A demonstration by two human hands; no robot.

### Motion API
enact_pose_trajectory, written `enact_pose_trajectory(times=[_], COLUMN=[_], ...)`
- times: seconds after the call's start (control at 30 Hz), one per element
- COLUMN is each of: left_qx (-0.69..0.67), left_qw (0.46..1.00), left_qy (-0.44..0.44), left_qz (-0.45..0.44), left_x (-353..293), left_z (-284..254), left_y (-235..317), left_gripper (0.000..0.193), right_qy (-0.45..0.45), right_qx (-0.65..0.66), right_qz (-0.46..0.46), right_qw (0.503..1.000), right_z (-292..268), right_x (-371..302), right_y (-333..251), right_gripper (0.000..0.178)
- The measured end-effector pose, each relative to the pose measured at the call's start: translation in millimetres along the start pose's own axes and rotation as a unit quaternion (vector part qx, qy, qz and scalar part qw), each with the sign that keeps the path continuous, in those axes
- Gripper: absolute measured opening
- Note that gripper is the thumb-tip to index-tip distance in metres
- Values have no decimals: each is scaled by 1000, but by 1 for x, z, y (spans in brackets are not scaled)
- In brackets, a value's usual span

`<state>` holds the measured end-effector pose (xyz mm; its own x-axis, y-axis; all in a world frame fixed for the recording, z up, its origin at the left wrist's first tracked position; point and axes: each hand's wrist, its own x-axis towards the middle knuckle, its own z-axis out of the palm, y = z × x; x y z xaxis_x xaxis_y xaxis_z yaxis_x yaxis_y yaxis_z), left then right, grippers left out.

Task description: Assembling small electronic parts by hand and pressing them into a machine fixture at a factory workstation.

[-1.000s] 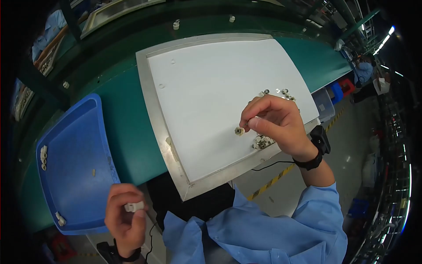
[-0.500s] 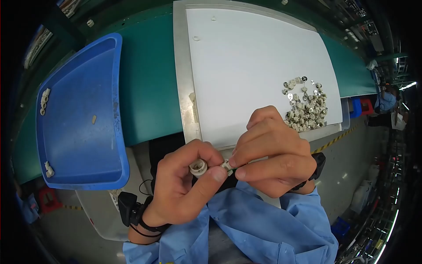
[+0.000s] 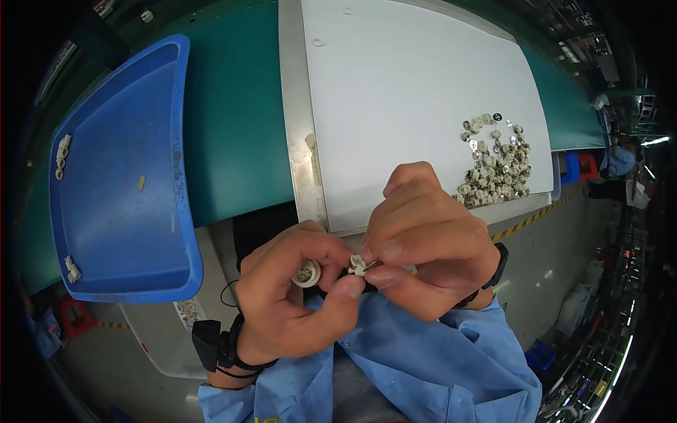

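Observation:
My left hand (image 3: 300,292) is closed, its thumb and forefinger pinching a small off-white plastic piece (image 3: 357,265) with raised lobes. Within its curled fingers sits a round white cap-like part (image 3: 306,273), its hollow end showing. My right hand (image 3: 434,247) meets it just in front of my body. Thumb and forefinger there are pressed together on a tiny thin, brownish sliver (image 3: 373,265) against the white piece. What exactly that sliver is, I cannot make out. Both hands hover past the near edge of the white board.
A heap of small white and metallic parts (image 3: 497,173) lies on the right of the white board (image 3: 395,92). Off to the left, a blue tray (image 3: 120,218) holds a few white pieces. A clear bin (image 3: 162,338) stands below it. People work in the background.
The small white piece has turned in my left fingertips, so its lobed side now shows. Both hands have shifted slightly left in the picture, and the whole view has moved a little.

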<state>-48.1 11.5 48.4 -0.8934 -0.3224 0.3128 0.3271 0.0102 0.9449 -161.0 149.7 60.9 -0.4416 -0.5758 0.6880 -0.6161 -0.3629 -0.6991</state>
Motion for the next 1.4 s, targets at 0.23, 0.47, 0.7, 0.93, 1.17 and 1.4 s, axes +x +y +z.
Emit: enact_pose_trajectory(times=[0.23,0.47,0.7,0.93,1.17,1.4], left_qx=[110,207,211,128,44,29], left_qw=[988,967,965,985,997,998], left_qy=[34,3,0,32,45,44], left_qz=[102,148,159,115,56,39], left_x=[2,5,6,-1,-8,-9], left_z=[0,-2,-6,-3,-2,-2], left_y=[-4,-6,-11,-19,-19,-20], left_gripper=[17,18,19,18,16,15], right_qy=[-57,-59,-56,-25,14,21], right_qx=[13,89,95,105,119,101], right_qz=[60,109,148,164,140,168], right_qw=[996,988,983,981,983,980], right_z=[0,-8,-6,2,14,16], right_x=[1,-10,-13,-17,-30,-27], right_y=[1,6,7,2,3,-2], right_gripper=[28,27,24,23,28,27])
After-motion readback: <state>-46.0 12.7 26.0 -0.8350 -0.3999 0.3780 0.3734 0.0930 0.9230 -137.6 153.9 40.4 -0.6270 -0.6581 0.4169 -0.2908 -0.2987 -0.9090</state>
